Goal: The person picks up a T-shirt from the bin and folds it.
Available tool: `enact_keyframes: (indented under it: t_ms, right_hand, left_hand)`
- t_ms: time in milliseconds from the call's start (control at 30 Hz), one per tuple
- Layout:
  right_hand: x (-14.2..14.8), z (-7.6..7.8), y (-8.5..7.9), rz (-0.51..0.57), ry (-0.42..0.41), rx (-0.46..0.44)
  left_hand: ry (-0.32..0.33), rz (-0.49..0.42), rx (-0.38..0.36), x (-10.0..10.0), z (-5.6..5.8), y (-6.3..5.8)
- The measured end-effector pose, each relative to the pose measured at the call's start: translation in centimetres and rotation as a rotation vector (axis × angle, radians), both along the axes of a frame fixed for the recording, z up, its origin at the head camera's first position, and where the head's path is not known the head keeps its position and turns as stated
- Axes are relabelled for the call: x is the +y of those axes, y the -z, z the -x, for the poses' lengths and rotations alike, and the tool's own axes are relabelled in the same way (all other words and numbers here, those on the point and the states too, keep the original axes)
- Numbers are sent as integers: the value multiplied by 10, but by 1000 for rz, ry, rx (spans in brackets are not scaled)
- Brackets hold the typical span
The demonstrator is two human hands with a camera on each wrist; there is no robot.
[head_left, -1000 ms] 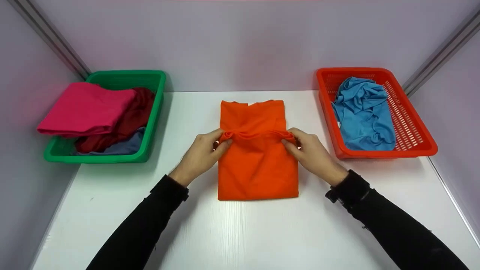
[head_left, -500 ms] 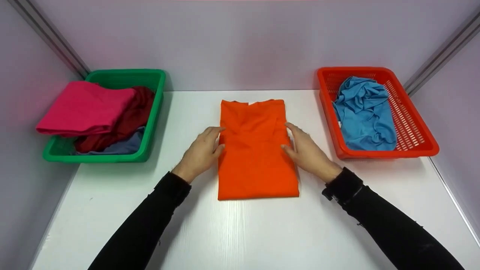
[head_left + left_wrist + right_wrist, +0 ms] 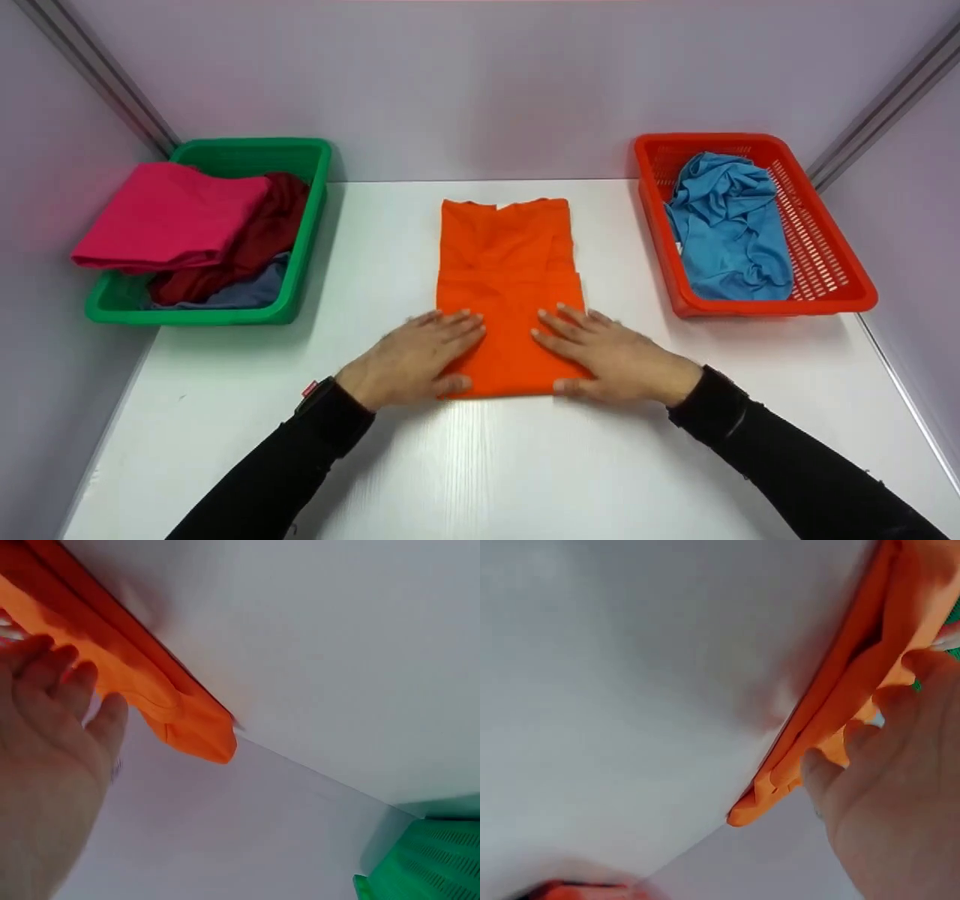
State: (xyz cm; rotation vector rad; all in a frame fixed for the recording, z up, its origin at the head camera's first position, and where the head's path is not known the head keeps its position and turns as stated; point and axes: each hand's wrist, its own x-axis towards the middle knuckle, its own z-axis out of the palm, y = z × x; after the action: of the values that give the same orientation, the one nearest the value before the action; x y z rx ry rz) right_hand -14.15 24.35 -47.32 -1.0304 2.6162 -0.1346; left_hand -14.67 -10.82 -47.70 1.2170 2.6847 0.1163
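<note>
An orange folded garment lies flat in the middle of the white table, its lower part doubled over and its far end a single narrower layer with a small notch. My left hand is spread over its near left side, fingers straight and pointing inward. Opposite it, my right hand lies over the near right side, fingers also straight. In the left wrist view, layered orange cloth shows beside the fingers. The right wrist view shows the cloth's stacked edge next to my fingers.
At the left back stands a green basket holding a pink folded cloth, a dark red cloth and a grey-blue one. A red basket with a crumpled blue cloth stands at right. Walls enclose the table.
Both hands have let go of the gathered orange edge and moved down toward the near end, fingers now straight over the cloth. The folded-over edge now lies flat.
</note>
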Motion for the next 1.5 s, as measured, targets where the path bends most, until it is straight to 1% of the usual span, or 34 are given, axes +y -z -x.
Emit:
enact_keyframes:
  t_ms: [100,167,200,300,400,433,500,600,700,833,933,1000,1033,1133,1300,1400,1500]
  right_hand:
    - [3,-10,3,-47,-46,16]
    - [4,-14,5,-66,-68,50]
    - [3,-16,6,-74,-78,75]
    - [2,-19,8,-91,-98,168]
    - [2,-19,8,-94,-94,200]
    - [3,-18,8,-90,-88,195]
    - [4,-16,4,-82,-63,163]
    - [6,-10,-4,-44,-18,140]
    - [7,-1,-15,31,30,161]
    - [8,9,-31,167,95,247]
    - [8,14,-43,283,147,309]
    - [8,15,-49,356,174,334]
    - [7,15,-52,390,184,331]
    - [8,14,-59,464,200,283]
    - [11,12,-71,551,195,134]
    - [10,15,-75,582,222,99]
    - [6,24,-75,582,295,106]
  left_hand:
    - [43,25,-74,-3,-10,4]
    - [60,39,-90,-5,-14,7]
    - [68,45,-79,-6,-16,8]
    - [96,58,18,-6,-20,9]
    - [112,69,117,-4,-22,7]
    - [113,71,131,-4,-22,5]
    - [102,66,124,-5,-20,0]
    - [67,40,110,-6,-16,-11]
    - [7,-42,121,-7,-11,-24]
    - [-65,-209,200,-8,-3,-38]
    - [-93,-310,277,-9,1,-46]
    - [-108,-361,308,-10,2,-50]
    - [-113,-385,312,-11,2,-52]
    - [-124,-468,277,-11,0,-57]
    - [-140,-605,170,-10,-1,-65]
    - [-158,-644,127,-9,5,-67]
    - [-203,-663,98,-7,17,-65]
